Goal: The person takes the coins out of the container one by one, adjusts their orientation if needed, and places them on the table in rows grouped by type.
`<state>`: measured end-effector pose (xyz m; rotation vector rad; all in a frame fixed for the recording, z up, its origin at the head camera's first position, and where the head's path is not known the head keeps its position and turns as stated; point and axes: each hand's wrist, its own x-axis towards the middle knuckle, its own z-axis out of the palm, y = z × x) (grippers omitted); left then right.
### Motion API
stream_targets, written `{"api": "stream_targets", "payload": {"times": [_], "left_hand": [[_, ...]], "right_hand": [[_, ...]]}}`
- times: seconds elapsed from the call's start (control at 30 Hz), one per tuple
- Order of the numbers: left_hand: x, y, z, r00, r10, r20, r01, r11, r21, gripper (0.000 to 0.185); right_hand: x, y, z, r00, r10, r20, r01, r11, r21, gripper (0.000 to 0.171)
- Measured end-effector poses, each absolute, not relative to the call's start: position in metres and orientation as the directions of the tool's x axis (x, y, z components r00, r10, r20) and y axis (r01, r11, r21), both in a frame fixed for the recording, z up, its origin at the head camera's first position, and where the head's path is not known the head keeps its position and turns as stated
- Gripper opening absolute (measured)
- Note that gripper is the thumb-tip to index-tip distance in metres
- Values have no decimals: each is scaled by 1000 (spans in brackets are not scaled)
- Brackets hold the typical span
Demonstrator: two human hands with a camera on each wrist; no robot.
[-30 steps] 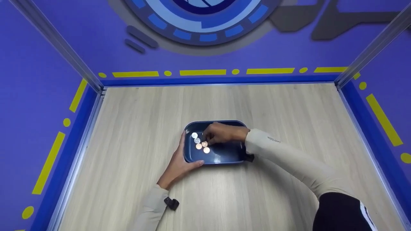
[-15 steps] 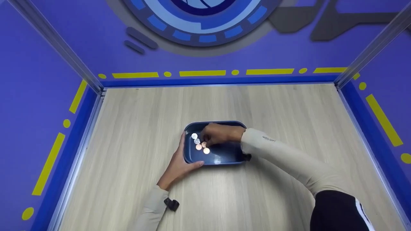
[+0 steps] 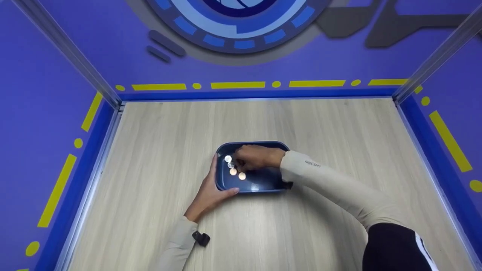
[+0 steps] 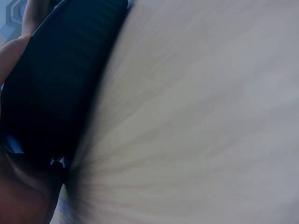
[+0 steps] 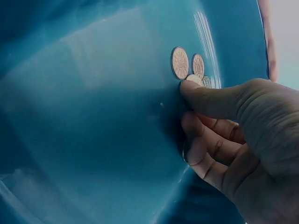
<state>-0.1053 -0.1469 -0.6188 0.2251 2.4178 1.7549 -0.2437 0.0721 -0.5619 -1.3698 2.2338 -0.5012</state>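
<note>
A dark blue rectangular tray (image 3: 267, 184) with rounded corners lies on the table, and several coins (image 3: 242, 175) lie flat in its left half. My left hand (image 3: 211, 192) grips the tray's left end, thumb along the near rim and fingers against the left side. Inside the tray, my right hand (image 3: 256, 156) reaches down with curled fingers. In the right wrist view its thumb tip touches a coin (image 5: 194, 80) beside other coins. A thin shiny rim, apparently of a coin (image 5: 185, 150), shows at the lower curled fingers. The hand hides part of the coins in the head view.
The wooden table (image 3: 158, 150) is enclosed by blue-purple panels (image 3: 244, 71) at the back and sides, with metal strips along the edges. A black wrist device (image 3: 201, 238) sits on the left sleeve.
My right hand has shifted slightly left over the coins, and the copper coin by its fingertips is now mostly covered. The left hand and tray stay in place.
</note>
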Motion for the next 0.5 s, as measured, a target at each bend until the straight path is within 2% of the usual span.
{"api": "stream_targets", "payload": {"times": [0.27, 0.5], "left_hand": [[-106, -148, -620, -979, 205, -16, 47, 296, 954, 141], [-105, -148, -620, -979, 202, -22, 40, 299, 953, 140]], "right_hand": [[-240, 78, -557, -409, -905, -117, -704, 394, -591, 7], [-237, 101, -546, -528, -848, -42, -590, 402, -700, 7]]}}
